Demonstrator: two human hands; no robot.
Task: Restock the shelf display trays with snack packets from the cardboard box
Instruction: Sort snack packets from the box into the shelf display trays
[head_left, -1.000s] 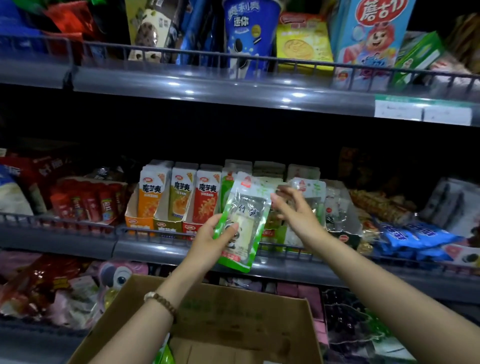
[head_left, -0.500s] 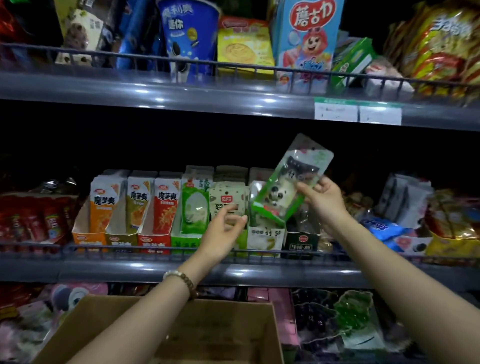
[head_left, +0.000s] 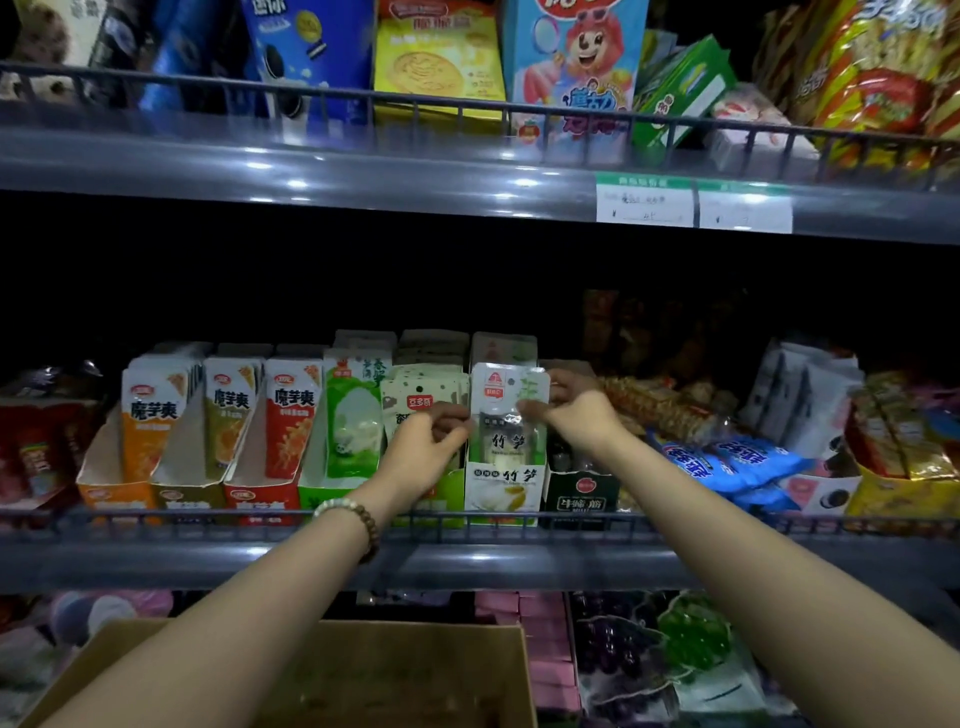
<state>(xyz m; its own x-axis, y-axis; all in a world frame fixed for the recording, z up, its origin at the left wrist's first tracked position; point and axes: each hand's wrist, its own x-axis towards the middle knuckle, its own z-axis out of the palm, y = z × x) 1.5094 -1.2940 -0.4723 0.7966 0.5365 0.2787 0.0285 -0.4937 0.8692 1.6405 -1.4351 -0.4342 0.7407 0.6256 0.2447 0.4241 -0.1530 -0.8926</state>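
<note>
Head view: left hand (head_left: 423, 449) and right hand (head_left: 584, 421) pinch opposite edges of glossy clear-green plastic packet (head_left: 506, 415); white cardboard tray (head_left: 503, 493) directly below grip.

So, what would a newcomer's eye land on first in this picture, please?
Probably the hands in the centre: the right hand pinches a bamboo-shoot packet standing in the white display tray, with the left hand at its left edge. Then the bright cartoon box on the upper shelf, and the cardboard box at the bottom.
</note>
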